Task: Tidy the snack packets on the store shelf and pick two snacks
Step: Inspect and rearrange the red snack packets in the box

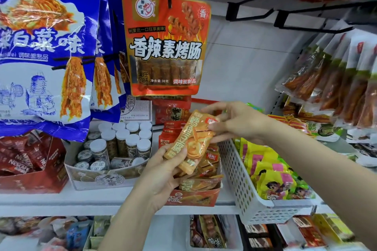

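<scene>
Packet in hand: one orange snack packet (192, 140), held tilted above the orange display box (195, 197) on the white shelf (114, 199), upper end toward the right.
Left hand (163, 171): grasps the packet's lower end, thumb on the front, fingers behind.
Right hand (234, 122): pinches the packet's upper end between thumb and fingers.
Step in hand: by my reckoning, either straightening this packet or taking it as a pick; I cannot tell which.
Next move calls for: if tidying, lowering it flat among its fellows in the box; if picking, drawing it clear of the shelf.
Box contents: like orange packets, stacked loosely; count unclear.
Red packets (169, 134): a row standing behind the box, partly hidden.
Jars (122, 144): white-capped, roughly a dozen upright in a cardboard tray, several more lying at the front.
White basket (240, 185): one, perforated, just beside the box, filled with yellow packets (271, 175).
Hanging bag, red (166, 44): one on its peg.
Hanging bags, blue (44, 55): at least three.
Coffee box (30, 167): one, far left.
</scene>
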The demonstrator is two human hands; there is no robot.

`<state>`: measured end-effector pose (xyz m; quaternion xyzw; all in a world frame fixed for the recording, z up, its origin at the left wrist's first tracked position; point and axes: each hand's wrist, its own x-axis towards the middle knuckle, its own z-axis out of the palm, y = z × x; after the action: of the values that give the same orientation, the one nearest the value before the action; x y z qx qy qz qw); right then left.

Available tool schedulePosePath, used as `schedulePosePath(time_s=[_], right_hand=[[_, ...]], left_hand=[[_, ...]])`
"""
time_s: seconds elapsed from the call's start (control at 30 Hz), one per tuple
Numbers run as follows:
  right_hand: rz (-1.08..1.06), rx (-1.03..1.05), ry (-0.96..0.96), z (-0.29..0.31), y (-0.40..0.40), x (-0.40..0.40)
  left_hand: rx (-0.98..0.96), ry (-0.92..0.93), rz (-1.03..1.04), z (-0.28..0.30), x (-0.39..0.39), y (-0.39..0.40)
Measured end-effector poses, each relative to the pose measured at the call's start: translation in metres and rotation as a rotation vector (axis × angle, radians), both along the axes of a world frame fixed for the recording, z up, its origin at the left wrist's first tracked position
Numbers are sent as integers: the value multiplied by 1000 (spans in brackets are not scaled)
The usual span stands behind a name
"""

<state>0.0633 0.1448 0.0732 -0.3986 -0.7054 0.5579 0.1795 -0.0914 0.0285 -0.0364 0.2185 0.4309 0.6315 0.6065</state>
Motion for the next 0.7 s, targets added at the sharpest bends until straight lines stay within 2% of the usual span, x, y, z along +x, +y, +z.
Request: schedulePosePath(time_s=[0.03,0.1,0.17,0.23,0.3,0.4,0.5,0.6,0.7], right_hand=[[-60,95,13,2,0,0],[-196,270,4,8,4,3],[-260,513,-167,11,7,8],[-193,752,-387,5,0,13],[-96,895,-468,-6,-15,12],[-40,895,-481,-21,-30,8],[-80,840,-479,-28,-36,5],[-141,822,-391,-27,-36,7],[-137,696,-319,-31,-37,6]], left_hand=[[17,69,-25,1,1,-2],[47,342,-130,2,2,-8],[115,671,-248,-2,1,-13],[179,1055,-270,-6,1,-17],[231,1294,-224,-10,1,-19],[281,1339,-146,-14,2,-21],[270,1371,-71,-16,0,-21],[276,1361,-58,-15,-1,-23],[301,1323,-32,-14,1,-26]])
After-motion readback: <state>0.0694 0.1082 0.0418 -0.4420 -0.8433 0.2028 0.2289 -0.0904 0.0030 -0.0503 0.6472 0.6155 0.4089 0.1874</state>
